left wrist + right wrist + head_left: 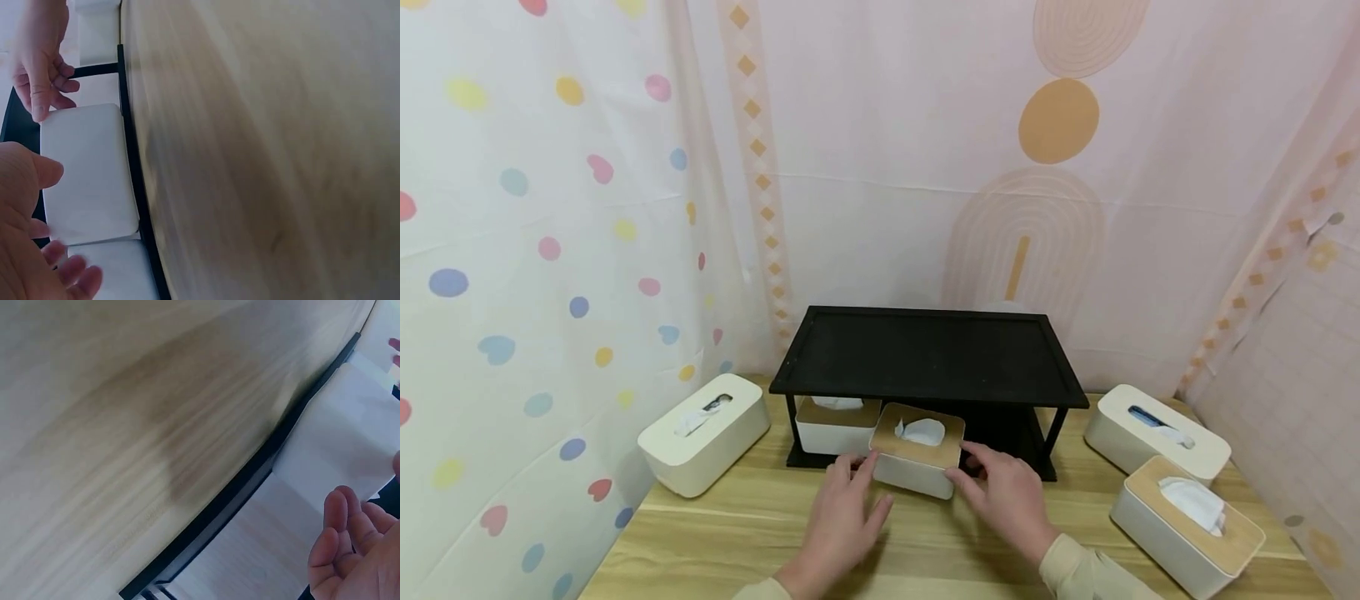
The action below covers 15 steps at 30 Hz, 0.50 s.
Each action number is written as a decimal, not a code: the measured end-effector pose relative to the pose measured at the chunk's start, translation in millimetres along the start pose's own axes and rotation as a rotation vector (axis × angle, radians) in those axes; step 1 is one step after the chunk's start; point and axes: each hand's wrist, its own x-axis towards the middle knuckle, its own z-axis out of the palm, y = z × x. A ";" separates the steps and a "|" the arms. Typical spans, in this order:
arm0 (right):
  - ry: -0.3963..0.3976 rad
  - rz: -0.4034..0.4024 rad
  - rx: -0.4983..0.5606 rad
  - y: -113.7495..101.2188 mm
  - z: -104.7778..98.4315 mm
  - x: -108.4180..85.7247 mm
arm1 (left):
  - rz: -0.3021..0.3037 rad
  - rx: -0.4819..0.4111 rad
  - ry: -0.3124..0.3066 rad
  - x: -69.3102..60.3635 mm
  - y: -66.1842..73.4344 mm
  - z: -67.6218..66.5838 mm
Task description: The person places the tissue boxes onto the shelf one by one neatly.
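A white tissue box [912,472] with a wood-coloured lid and a tissue poking up sits at the front opening of a black two-tier rack [928,354], turned slightly askew. My left hand [838,521] is at its left front corner, fingertips near the edge and thumb apart from it. My right hand [1009,493] holds the right front corner between thumb and index finger; its other fingers are curled. Left of this box, a similar tissue box [833,440] stands on the rack's lower tier. In the left wrist view the box's white front [90,175] lies between both hands.
An all-white tissue box [703,437] stands left of the rack. To the right are another all-white tissue box [1157,433] and a wood-lidded one [1187,525] in front of it. The wooden table [715,542] meets patterned curtains [880,250] behind.
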 end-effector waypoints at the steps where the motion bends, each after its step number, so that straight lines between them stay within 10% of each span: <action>1: 0.005 0.006 -0.005 0.1 0.3 0.9 | 0.027 0.041 0.011 0.8 -0.9 0.7; 7: 0.035 0.007 0.006 0.3 3.4 7.6 | 0.181 0.234 0.052 3.2 -5.9 3.8; 15: 0.095 -0.031 -0.022 3.0 7.6 9.4 | 0.236 0.296 0.054 5.3 -7.5 3.2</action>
